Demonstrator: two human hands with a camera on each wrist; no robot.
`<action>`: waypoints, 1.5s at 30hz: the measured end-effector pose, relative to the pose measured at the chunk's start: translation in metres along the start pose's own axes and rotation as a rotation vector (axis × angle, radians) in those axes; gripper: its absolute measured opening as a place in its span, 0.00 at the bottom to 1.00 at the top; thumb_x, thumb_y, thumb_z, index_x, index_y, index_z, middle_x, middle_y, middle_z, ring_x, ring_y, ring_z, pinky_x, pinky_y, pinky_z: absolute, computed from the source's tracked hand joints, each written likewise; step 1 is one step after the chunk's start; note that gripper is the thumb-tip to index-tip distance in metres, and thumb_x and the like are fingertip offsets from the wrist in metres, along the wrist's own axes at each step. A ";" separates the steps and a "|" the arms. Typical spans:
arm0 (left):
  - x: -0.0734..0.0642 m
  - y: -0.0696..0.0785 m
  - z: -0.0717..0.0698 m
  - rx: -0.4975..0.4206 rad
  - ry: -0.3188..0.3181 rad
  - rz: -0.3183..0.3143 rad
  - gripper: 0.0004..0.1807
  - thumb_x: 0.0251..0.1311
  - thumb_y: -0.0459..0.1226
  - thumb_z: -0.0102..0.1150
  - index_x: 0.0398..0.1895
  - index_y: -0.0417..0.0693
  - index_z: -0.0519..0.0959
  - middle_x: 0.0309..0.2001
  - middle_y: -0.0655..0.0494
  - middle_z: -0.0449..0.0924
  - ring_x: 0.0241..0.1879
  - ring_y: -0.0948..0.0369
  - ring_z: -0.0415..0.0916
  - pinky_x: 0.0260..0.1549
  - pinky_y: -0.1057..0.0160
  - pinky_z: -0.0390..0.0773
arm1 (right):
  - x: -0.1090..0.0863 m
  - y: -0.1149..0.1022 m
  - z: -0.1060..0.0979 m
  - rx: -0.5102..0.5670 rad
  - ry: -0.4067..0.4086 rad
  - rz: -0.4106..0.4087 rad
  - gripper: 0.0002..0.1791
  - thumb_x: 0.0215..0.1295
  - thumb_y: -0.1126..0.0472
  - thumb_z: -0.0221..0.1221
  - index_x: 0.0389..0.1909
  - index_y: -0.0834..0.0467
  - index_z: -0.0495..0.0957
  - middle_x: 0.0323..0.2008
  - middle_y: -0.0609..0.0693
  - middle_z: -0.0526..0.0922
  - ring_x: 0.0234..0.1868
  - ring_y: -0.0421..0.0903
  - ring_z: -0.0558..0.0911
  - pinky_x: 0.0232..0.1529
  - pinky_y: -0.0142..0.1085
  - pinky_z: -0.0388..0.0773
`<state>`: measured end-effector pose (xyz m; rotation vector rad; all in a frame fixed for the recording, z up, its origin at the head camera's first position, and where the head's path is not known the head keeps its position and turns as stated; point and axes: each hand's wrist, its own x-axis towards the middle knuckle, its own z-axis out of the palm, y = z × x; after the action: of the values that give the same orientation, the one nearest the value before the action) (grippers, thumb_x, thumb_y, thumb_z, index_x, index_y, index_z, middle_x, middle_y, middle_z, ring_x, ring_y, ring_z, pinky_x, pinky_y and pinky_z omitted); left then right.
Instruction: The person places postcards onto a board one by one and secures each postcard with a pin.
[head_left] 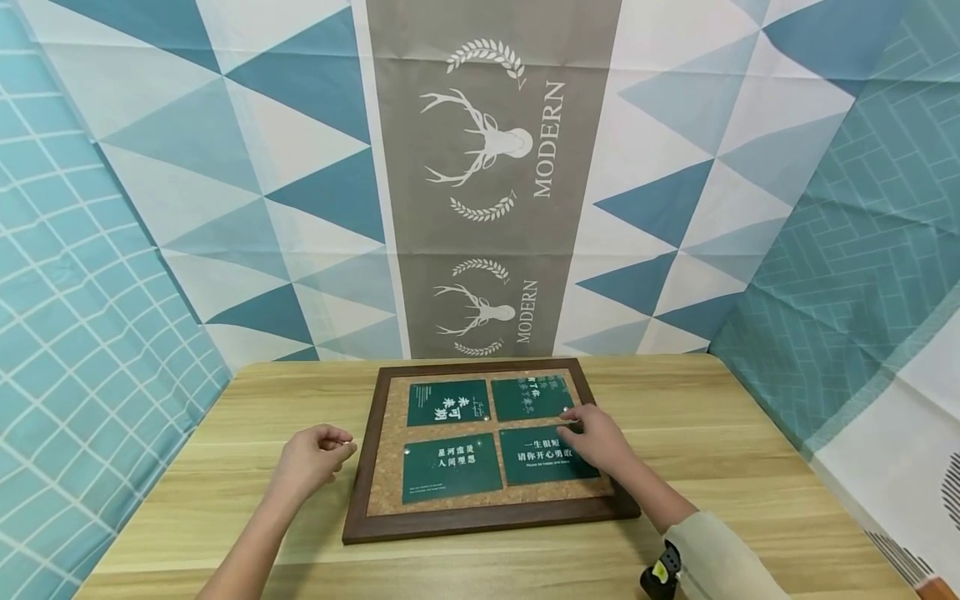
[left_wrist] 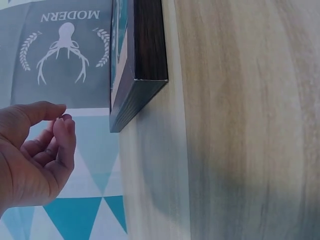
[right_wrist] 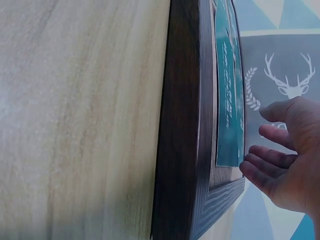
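Observation:
My left hand (head_left: 311,458) hovers left of a brown-framed cork board (head_left: 442,527). Its thumb and fingertips pinch together, with a tiny pale thing like a pushpin (head_left: 347,442) at the tips, mostly hidden. My right hand (head_left: 600,437) reaches over the board's right side, thumb and fingers apart and loosely bent. It covers part of the lower right green card (head_left: 525,468), its fingertips near the bottom edge of the upper right green card (head_left: 525,400). Two more green cards, upper left (head_left: 431,400) and lower left (head_left: 450,475), lie on the cork. Small shiny pins show at card edges.
The board lies flat on a light wood-grain table (head_left: 735,467). Behind stands a patterned cloth (head_left: 480,233) with deer heads and triangles; blue tiled cloth (head_left: 67,317) hangs at the left. A black device (head_left: 660,575) is at my right wrist.

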<state>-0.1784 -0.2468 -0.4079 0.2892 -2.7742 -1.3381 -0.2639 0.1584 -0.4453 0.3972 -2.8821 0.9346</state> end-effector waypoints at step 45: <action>0.003 0.033 0.037 0.109 -0.014 0.099 0.13 0.61 0.37 0.57 0.46 0.40 0.82 0.40 0.48 0.83 0.34 0.60 0.77 0.27 0.66 0.76 | 0.000 -0.009 0.009 -0.249 -0.155 -0.104 0.24 0.52 0.47 0.67 0.45 0.59 0.82 0.52 0.57 0.76 0.57 0.54 0.73 0.56 0.48 0.72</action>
<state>-0.1910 -0.1990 -0.4050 0.1449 -2.8361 -1.1747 -0.2611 0.1465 -0.4477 0.6126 -3.0300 0.5418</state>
